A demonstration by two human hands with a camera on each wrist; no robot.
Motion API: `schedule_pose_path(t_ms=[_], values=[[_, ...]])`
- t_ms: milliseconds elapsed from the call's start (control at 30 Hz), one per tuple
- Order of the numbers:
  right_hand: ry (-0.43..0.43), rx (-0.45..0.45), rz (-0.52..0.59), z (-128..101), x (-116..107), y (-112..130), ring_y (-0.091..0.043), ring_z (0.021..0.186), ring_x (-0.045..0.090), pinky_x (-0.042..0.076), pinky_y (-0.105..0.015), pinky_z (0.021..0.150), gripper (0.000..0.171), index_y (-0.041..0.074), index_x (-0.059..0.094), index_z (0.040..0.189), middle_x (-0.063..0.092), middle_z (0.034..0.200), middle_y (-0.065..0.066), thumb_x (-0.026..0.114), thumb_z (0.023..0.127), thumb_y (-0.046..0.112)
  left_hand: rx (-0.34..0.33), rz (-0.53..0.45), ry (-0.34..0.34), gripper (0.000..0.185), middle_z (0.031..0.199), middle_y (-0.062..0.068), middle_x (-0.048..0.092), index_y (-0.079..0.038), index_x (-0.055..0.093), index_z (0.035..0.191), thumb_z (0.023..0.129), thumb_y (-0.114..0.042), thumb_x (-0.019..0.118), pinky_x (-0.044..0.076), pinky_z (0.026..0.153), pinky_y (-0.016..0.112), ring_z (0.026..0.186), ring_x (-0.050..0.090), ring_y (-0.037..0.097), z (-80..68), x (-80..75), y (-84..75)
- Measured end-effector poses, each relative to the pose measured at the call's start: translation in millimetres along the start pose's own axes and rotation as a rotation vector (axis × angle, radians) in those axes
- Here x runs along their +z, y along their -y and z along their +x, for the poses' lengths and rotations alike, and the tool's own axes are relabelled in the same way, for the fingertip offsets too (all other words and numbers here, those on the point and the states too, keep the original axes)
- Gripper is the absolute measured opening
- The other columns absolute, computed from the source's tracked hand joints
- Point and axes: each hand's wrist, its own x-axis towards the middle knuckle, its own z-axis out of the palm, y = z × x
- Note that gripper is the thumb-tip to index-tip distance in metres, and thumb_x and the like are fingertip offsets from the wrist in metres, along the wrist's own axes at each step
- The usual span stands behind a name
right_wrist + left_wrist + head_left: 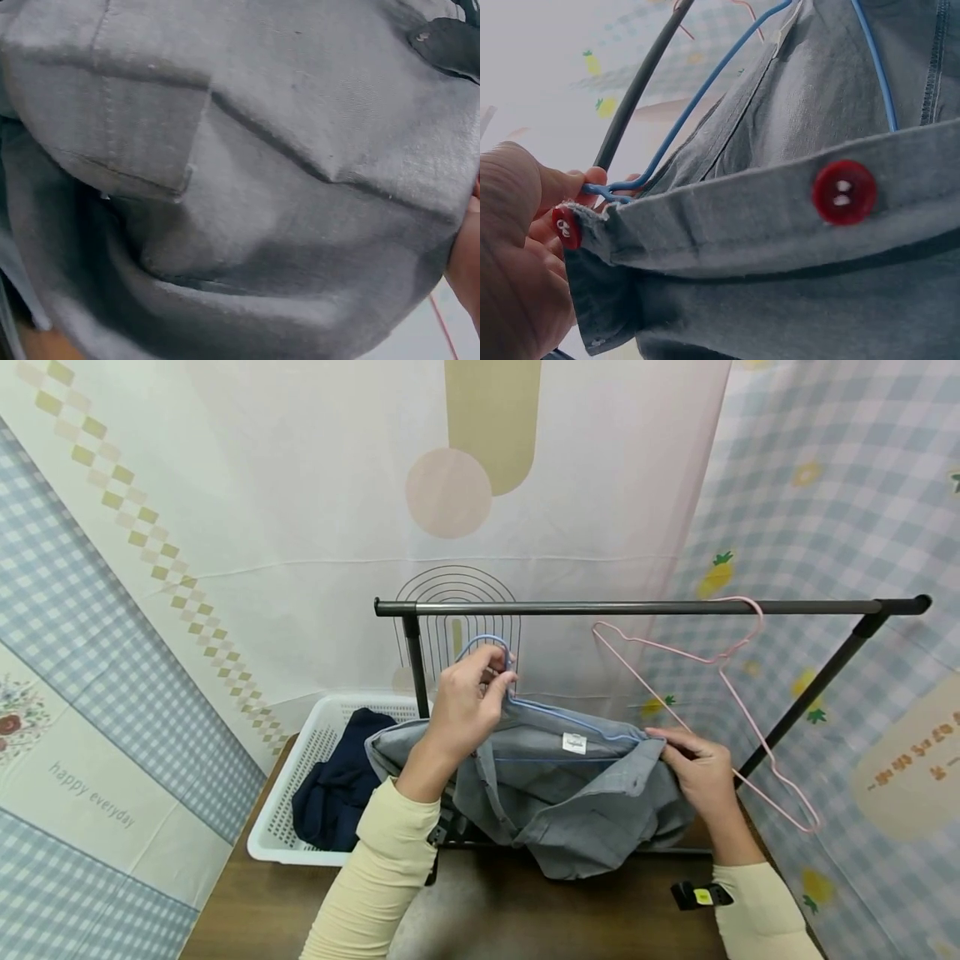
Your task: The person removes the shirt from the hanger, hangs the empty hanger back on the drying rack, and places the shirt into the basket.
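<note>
A grey shirt (585,827) with a white neck label (574,743) hangs over a blue wire hanger (558,712), below the rack's bar. My left hand (467,697) pinches the hanger at the base of its hook. In the left wrist view, red buttons (844,192) run along the shirt's edge and the hanger's twisted neck lies between thumb and fingers. At the hanger's right end, my right hand (701,764) grips the shirt's shoulder. Grey cloth (277,157) fills most of the right wrist view, with only a bit of that hand at its right edge.
A black clothes rack (562,608) stands on the brown table (247,906). On the right part of its bar hangs a pink wire hanger (738,693), close behind my right hand. A white basket (273,814) holding dark navy clothing (341,793) sits at left.
</note>
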Motion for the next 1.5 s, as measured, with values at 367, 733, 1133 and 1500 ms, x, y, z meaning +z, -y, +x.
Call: schedule_pose_path(t_ms=[367,733,1133,1500], values=[[-0.095,0.029,0.066,-9.3,1.5,-10.7,-0.003,0.101,0.071,0.053,-0.012,0.085,0.017,-0.021,0.071,0.105,0.079,0.101,0.009,0.061,0.091,-0.022,-0.017,0.006,0.018,0.007,0.096,0.012,0.072,0.001,0.066,0.104,0.098,0.002,0.067,0.058,0.063,0.024,0.076,0.072,0.018,-1.2,0.4,1.1],[-0.227,0.243,0.208,-15.4,5.9,-19.1,-0.005,0.093,0.073,0.056,-0.014,0.078,0.016,-0.020,0.072,0.106,0.080,0.096,0.005,0.064,0.093,-0.016,0.002,0.032,0.008,0.008,0.098,0.013,0.073,-0.001,0.065,0.103,0.096,0.004,0.067,0.055,0.061,0.026,0.075,0.072,0.019,-1.8,-0.4,-1.5],[-0.223,0.249,0.287,-21.5,9.5,-40.8,-0.005,0.090,0.073,0.057,-0.015,0.076,0.020,-0.014,0.075,0.106,0.081,0.097,0.003,0.062,0.092,-0.019,0.014,0.051,0.000,0.007,0.092,0.011,0.072,0.001,0.066,0.106,0.099,-0.001,0.066,0.057,0.062,0.028,0.080,0.073,0.021,-4.2,1.9,0.5],[-0.024,0.307,-0.019,-24.4,6.3,-37.0,0.001,0.093,0.070,0.055,-0.012,0.078,0.024,-0.011,0.072,0.119,0.077,0.105,0.019,0.067,0.098,-0.003,0.024,0.040,0.003,0.010,0.093,0.012,0.073,0.002,0.067,0.108,0.098,0.000,0.068,0.060,0.068,0.026,0.080,0.073,0.021,-3.4,7.2,-0.3]])
